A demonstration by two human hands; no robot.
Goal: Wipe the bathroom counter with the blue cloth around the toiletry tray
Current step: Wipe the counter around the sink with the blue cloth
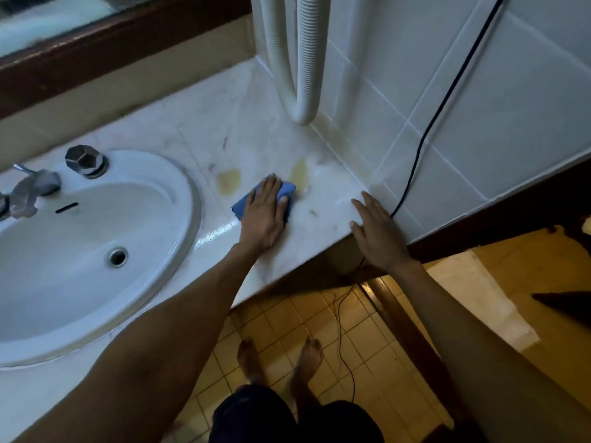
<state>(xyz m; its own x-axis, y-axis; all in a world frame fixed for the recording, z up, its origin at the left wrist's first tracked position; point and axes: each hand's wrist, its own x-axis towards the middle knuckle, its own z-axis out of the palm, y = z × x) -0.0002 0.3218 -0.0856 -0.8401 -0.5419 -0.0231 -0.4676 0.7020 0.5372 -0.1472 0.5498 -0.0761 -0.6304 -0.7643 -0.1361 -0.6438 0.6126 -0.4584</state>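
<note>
My left hand [263, 215] presses flat on the folded blue cloth [287, 190], which lies on the white marble counter [243, 135] to the right of the sink. The cloth's far edge touches a yellowish stain [299, 172]; a second yellowish stain [228, 180] sits just left of the hand. My right hand [379, 233] rests palm down with fingers spread on the counter's front right corner, holding nothing. No toiletry tray is in view.
A white oval sink [96, 238] with chrome taps [86, 161] fills the left. White corrugated hoses [302, 59] hang at the back corner. A black cable [447, 97] runs down the tiled right wall to the yellow tiled floor, where my bare feet stand.
</note>
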